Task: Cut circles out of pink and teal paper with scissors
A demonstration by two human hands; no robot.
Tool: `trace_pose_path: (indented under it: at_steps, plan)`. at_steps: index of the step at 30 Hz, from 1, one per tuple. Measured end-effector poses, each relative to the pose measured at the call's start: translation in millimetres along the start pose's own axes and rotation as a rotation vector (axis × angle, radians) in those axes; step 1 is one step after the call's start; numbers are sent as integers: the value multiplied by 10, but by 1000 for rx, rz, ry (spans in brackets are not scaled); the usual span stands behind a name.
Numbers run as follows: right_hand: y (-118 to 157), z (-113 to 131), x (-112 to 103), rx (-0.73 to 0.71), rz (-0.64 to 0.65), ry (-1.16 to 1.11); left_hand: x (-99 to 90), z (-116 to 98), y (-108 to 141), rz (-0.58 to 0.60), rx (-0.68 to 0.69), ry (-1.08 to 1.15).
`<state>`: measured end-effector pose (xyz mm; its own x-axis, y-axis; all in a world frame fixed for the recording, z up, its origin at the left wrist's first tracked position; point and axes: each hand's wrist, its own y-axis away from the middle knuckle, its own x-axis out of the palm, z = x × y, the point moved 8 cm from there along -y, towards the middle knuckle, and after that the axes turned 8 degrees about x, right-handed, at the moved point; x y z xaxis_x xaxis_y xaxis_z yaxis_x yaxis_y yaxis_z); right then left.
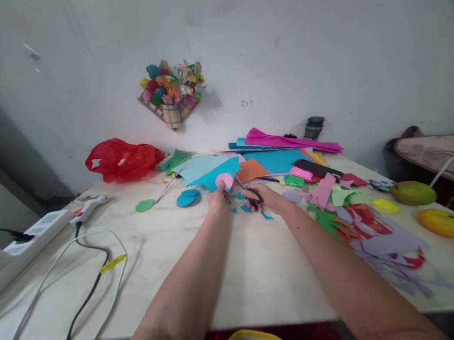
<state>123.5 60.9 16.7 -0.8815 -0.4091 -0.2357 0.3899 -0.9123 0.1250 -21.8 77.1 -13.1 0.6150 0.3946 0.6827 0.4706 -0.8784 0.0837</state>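
My left hand [218,193] pinches a pink paper circle [224,181] against a sheet of blue paper [211,176], the thumb lying over the circle. Closed round the black handles of a pair of scissors [255,195] is my right hand [262,195]; the blades point up and left toward the blue sheet's edge. Small blue scraps [243,208] lie under and around the scissors. To the left of my left hand sit a few overlapping blue paper circles [187,198] and a green circle [144,205].
Paper scraps [390,240] cover the table's right side, near two mangoes [414,193]. Coloured sheets [278,161] and a black phone [317,169] lie behind. A red plastic bag [123,161] is at the back left. Cables and a power strip [41,229] run along the left.
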Motion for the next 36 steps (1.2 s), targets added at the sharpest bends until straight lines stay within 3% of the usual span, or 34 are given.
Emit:
trace_pose_path:
  at_steps: [26, 36]
  plan:
    - [0, -21, -75, 5, -58, -24, 86, 9, 108, 41, -43, -8]
    - [15, 0, 28, 41, -42, -57, 53, 9, 90, -24, -46, 42]
